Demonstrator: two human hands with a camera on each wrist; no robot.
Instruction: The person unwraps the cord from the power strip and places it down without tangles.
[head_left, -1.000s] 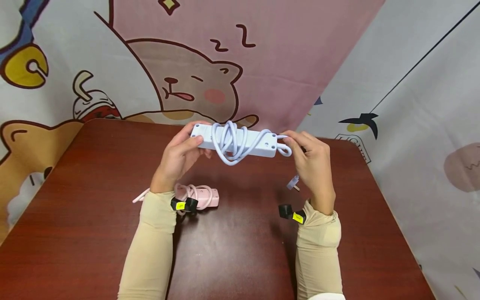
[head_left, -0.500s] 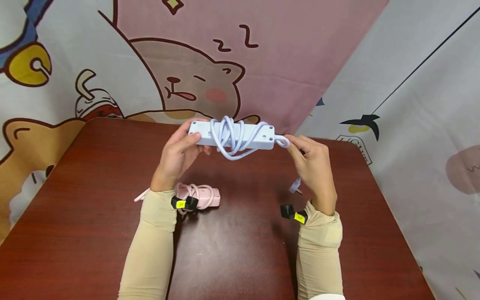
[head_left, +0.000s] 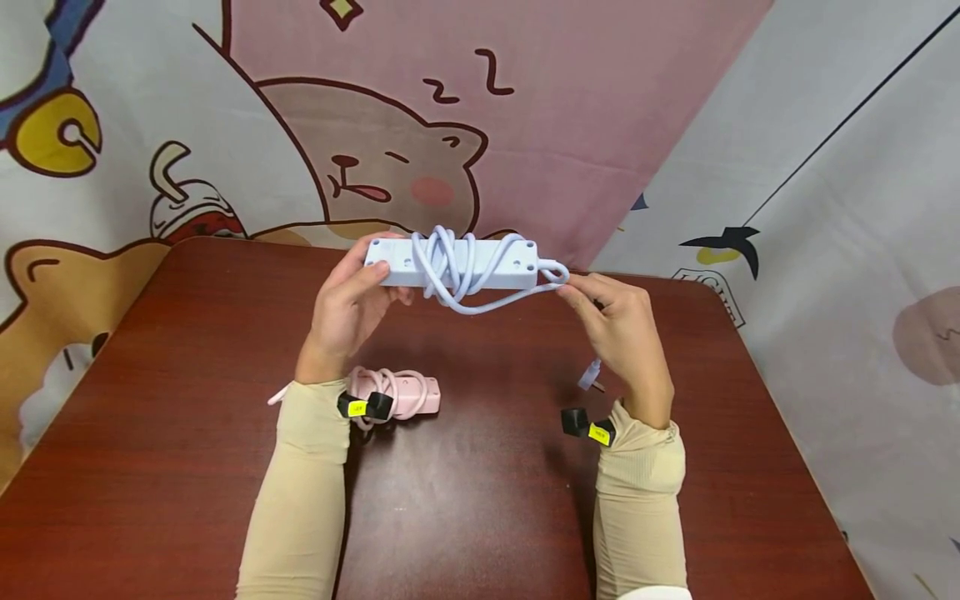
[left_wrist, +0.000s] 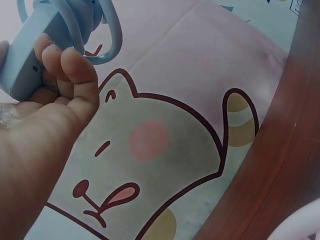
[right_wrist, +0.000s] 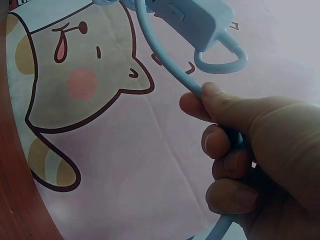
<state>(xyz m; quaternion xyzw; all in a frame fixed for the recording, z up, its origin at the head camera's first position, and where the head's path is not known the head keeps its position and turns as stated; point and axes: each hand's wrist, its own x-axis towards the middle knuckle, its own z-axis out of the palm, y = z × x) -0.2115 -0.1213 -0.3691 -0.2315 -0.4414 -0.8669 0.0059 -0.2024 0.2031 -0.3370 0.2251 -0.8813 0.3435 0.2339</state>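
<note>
A pale blue power strip (head_left: 495,260) is held up above the table, its own cord (head_left: 442,267) wound several times round the middle. My left hand (head_left: 347,304) grips its left end, thumb on the near side and fingers behind. At the other end my right hand (head_left: 622,325) pinches the cord between thumb and forefinger, just past the small loop where it leaves the strip. In the right wrist view the cord (right_wrist: 175,70) runs through the curled fingers and out below. Its plug (head_left: 590,375) dangles under the right hand.
On the reddish-brown table (head_left: 465,500) lies a pink power strip (head_left: 416,393) wrapped in its own cord, partly behind the left wrist. A cartoon-print cloth (head_left: 562,125) hangs at the table's far edge and right side.
The blue power strip has shifted slightly left and up with my left hand. My right hand has drawn a stretch of cord away from the strip's right end, below the loop.
</note>
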